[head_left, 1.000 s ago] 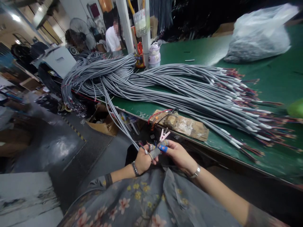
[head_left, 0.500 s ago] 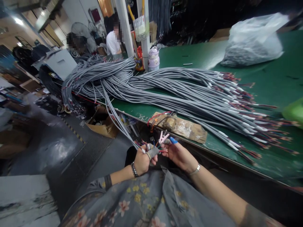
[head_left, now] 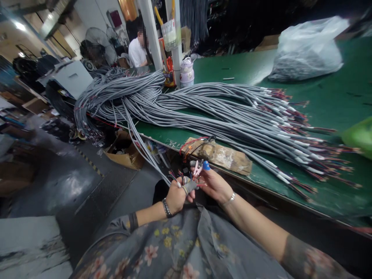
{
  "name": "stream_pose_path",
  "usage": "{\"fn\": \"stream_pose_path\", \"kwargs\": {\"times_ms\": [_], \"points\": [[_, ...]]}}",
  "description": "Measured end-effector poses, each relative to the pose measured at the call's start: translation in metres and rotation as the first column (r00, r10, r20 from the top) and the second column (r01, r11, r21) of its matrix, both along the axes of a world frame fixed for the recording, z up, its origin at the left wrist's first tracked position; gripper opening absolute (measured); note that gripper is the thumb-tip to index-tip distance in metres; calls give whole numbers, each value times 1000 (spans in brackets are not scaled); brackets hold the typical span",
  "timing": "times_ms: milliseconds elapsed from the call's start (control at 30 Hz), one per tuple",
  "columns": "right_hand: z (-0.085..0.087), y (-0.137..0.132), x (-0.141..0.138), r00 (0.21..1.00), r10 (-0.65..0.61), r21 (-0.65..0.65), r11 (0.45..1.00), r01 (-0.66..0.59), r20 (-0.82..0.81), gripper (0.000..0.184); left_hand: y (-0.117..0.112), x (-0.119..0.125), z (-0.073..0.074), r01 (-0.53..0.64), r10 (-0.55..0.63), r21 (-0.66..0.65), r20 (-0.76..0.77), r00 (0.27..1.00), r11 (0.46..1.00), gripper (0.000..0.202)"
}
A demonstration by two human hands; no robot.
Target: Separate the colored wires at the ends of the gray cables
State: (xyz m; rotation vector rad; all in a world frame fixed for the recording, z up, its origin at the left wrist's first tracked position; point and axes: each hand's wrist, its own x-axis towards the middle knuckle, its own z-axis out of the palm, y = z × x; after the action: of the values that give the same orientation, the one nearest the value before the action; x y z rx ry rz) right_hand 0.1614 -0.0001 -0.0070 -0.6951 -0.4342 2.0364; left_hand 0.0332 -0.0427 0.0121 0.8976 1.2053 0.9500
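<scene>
Near my lap, my left hand point(head_left: 178, 195) is closed around the ends of a few grey cables point(head_left: 151, 159); thin coloured wires point(head_left: 173, 175) fan out above its fingers. A grey covering point(head_left: 189, 186) wraps its thumb. Close beside it, my right hand point(head_left: 216, 186) is curled, a blue cover point(head_left: 206, 165) on one fingertip. It pinches a pink clip-like tool point(head_left: 198, 169) with spread arms, right by the wires. Fingers partly hide the contact between tool and wires.
A big bundle of grey cables point(head_left: 203, 116) with bared wire ends lies across the green table point(head_left: 244, 64). Near its edge is a worn wooden board point(head_left: 222, 155). A plastic bag point(head_left: 308, 50), a lilac bottle point(head_left: 186, 73) and an open carton point(head_left: 124, 151) stand around. A person point(head_left: 137, 52) sits beyond.
My right hand has come slightly left, closer to my left hand, with the pink clip-like tool moving along. My left hand keeps hold of the cables.
</scene>
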Motion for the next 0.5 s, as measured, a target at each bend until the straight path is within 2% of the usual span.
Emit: {"fn": "stream_pose_path", "kwargs": {"times_ms": [200, 500], "points": [[-1, 1, -4, 994, -105, -55, 993, 105, -2, 27, 0, 1, -1, 12, -13, -16, -29, 999, 1000, 45], [0, -4, -2, 997, -70, -45, 997, 68, -44, 42, -3, -5, -2, 16, -17, -9, -41, 999, 1000, 46]]}}
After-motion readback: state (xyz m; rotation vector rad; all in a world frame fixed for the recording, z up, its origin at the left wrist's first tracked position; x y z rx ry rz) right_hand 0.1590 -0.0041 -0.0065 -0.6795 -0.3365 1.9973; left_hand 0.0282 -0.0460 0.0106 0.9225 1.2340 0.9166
